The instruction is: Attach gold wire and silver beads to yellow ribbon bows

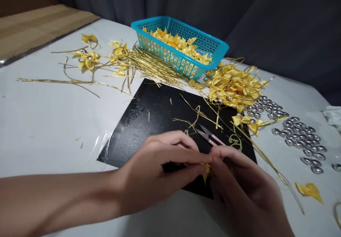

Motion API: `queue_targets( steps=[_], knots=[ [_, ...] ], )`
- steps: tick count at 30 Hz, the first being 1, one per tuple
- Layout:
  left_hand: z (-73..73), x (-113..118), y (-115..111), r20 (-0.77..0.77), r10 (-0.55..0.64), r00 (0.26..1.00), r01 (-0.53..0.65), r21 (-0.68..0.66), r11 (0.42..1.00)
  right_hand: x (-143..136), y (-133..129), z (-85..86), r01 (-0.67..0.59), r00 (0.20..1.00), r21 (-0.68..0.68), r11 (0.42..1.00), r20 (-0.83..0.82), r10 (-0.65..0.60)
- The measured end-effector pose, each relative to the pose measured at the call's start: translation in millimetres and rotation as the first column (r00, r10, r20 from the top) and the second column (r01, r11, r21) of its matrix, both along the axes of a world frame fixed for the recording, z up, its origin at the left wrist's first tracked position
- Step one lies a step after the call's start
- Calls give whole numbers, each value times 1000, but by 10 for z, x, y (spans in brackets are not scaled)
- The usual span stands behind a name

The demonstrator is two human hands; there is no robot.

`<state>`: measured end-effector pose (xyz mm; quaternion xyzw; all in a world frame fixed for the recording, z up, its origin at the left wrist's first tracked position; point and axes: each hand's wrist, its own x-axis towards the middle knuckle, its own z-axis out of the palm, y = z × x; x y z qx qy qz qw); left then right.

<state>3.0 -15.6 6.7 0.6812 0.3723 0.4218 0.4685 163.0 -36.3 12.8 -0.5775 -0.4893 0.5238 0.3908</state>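
My left hand (160, 166) reaches in from the left over the black board (128, 141), its thumb and fingers pinched on a small yellow satin ribbon petal (206, 175). Fingertips of my right hand (247, 191) meet those of the left at the petal's upper end and are closed there too. Most of the petal is hidden by the fingers. Just beyond the hands, thread snips (209, 136) with pink handles lie on the board, blades pointing away to the left. Cut bits of gold cord (197, 116) are scattered around them.
A blue basket (223, 49) of yellow petals stands at the back, beside a bundle of gold cords (154, 66). Finished-looking yellow ribbon flowers (234, 86) are heaped right of it. Silver beads (301, 134) spread along the right. A loose petal (309, 191) lies near my right hand.
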Motion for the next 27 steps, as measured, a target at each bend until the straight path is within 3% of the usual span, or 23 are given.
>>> queue_targets(
  steps=[2,4,8,14,21,27],
  knots=[
    [0,0,13,-10,39,999,-39,-13,999,-9,5,2,11,999,-104,995,-31,-14],
    [2,-7,37,-20,54,998,-56,-110,992,-24,5,4,12,999,-149,989,-51,-19],
    [7,-13,80,-10,51,999,-51,-385,922,-52,-1,3,17,998,-106,994,-60,-23],
    [37,1,74,128,35,991,46,-577,816,-36,22,-16,-6,1000,48,999,3,6],
    [20,-20,64,232,42,972,120,-640,759,7,44,-41,-54,998,83,995,29,52],
    [35,-15,86,273,104,956,113,-674,730,-39,26,12,50,998,-75,996,-19,-52]
  ],
)
